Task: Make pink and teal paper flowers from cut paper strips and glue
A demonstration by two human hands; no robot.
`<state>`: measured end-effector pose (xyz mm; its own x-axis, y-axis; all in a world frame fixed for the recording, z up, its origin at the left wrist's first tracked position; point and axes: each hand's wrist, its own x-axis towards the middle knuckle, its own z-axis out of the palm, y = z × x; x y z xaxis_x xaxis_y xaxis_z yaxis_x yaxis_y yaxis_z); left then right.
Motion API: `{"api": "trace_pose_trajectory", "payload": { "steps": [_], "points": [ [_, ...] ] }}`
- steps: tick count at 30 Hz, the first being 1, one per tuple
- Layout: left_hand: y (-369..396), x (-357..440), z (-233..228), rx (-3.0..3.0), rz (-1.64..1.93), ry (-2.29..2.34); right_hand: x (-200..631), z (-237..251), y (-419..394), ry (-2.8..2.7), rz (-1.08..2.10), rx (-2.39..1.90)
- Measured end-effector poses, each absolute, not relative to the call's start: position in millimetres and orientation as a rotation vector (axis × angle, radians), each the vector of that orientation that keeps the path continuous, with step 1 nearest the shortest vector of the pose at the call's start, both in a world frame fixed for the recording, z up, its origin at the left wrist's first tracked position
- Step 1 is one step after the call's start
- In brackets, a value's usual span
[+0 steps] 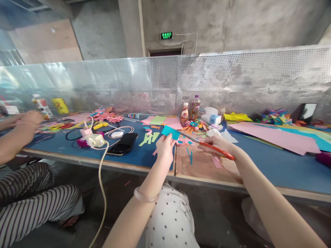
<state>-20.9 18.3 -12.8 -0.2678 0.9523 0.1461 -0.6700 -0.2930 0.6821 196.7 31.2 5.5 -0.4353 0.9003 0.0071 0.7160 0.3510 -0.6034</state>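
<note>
My left hand (165, 148) pinches a small blue piece of paper (169, 132) above the table's front part. Wrapped round the red handles of a pair of scissors (217, 150) is my right hand (217, 142). The scissors' blades point left, toward the paper's right edge; whether they touch it I cannot tell. Beneath the hands lie thin blue paper strips (190, 156) and a pink scrap (216, 162). Light green paper strips (149, 138) are spread to the left of my left hand.
A black phone (125, 143) and a power strip (95, 140) with a cable hanging over the edge lie left. Two bottles (184, 113) stand behind, before a perforated metal screen (144, 79). Pink sheets (274, 136) lie right. A co-worker's arms (20, 132) rest at far left.
</note>
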Motion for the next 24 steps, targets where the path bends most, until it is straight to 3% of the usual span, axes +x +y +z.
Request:
{"api": "trace_pose_trajectory", "payload": {
  "steps": [13,24],
  "points": [
    [19.3,-22.0,-14.2,0.640,1.784,0.599,197.4,6.3,30.3,-2.388,0.514,-1.351],
    [16.3,-23.0,-11.8,0.629,1.782,0.570,197.5,6.3,26.9,-2.397,0.543,-1.320]
  ]
}}
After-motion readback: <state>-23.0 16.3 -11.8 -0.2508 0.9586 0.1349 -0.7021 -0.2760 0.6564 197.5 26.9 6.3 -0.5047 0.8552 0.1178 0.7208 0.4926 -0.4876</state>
